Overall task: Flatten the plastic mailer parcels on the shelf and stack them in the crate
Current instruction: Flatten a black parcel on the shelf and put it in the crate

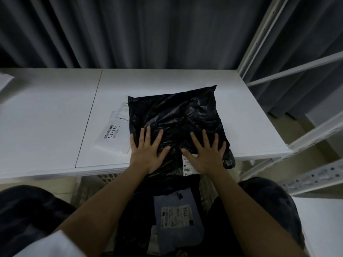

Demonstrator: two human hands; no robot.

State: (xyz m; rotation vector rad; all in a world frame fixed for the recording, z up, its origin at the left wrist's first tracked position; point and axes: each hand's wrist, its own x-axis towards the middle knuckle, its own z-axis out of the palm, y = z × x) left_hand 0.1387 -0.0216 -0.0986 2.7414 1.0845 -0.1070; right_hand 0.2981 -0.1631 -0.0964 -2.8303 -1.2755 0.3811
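At the far left edge a pale sheet or parcel corner (5, 80) pokes into view, too cropped to identify. Further right on the white shelf (46, 117), a clear plastic mailer (113, 134) with a printed label lies flat, its right edge tucked under the black plastic mailer (176, 123), which sits near the shelf's front edge and slightly overhangs it. The left hand (146, 153) lies palm down on the black mailer's near left part, fingers straight and spread, gripping nothing. The right hand (206, 154) does the same on the near right part, fingers splayed, its palm partly covering a white shipping label (188, 165). The black film looks thin, glossy and crinkled, puffed in the middle, so it probably holds something soft plus trapped air; it should be light, limp and rather slippery, and likely to sag if lifted by one corner. Pressing outward from the centre should push the air out, and taking both side edges should keep it flat for the move. Below the shelf, between the person's knees, the perforated crate (104, 178) already holds a grey mailer (178, 216) with a label on dark parcels.
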